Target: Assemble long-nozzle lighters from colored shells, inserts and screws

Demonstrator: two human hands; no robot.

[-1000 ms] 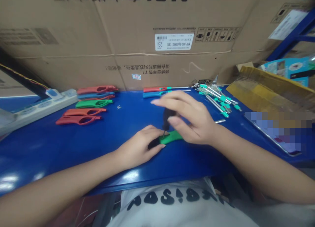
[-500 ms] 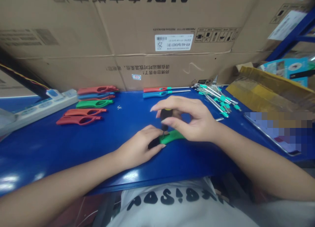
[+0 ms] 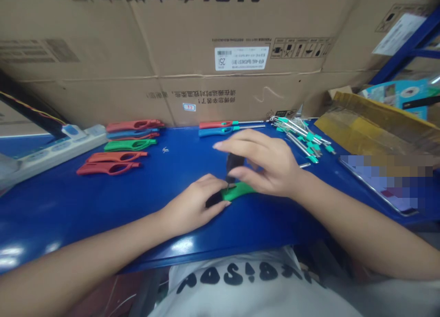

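The left hand (image 3: 195,204) lies flat on the blue counter (image 3: 103,202), its fingers (image 3: 215,184) pressed down on one green plastic handle (image 3: 237,192) near the front edge, just in front of the person. The right hand (image 3: 264,163) hovers over that handle, fingers curled narrowly around the black grip of a small screwdriver (image 3: 233,163) that stands upright, its tip on the green piece.

At the back left of the counter lie six more handles: one red (image 3: 134,124), one blue (image 3: 132,133), a thin red one (image 3: 137,138) under it, one green (image 3: 129,145), and two red (image 3: 112,162) nearest the person. In the middle at the back lie two long lighters side by side, one red (image 3: 220,123) and one blue (image 3: 220,131), each with a teal trigger and a metal tube. To their right sits a loose heap of metal tubes with teal ends (image 3: 304,138), too tangled to count. A few tiny screws (image 3: 165,149) lie apart on the bare counter.

A white power strip (image 3: 51,147) runs along the left edge. Behind everything stand large cardboard cartons (image 3: 172,46), seen upside down; one white barcode label (image 3: 240,58) reads "25", a small sticker (image 3: 189,107) reads "32", and big black letters read "AUX" inverted. The white shirt (image 3: 240,285) carries black lettering, partly hidden.
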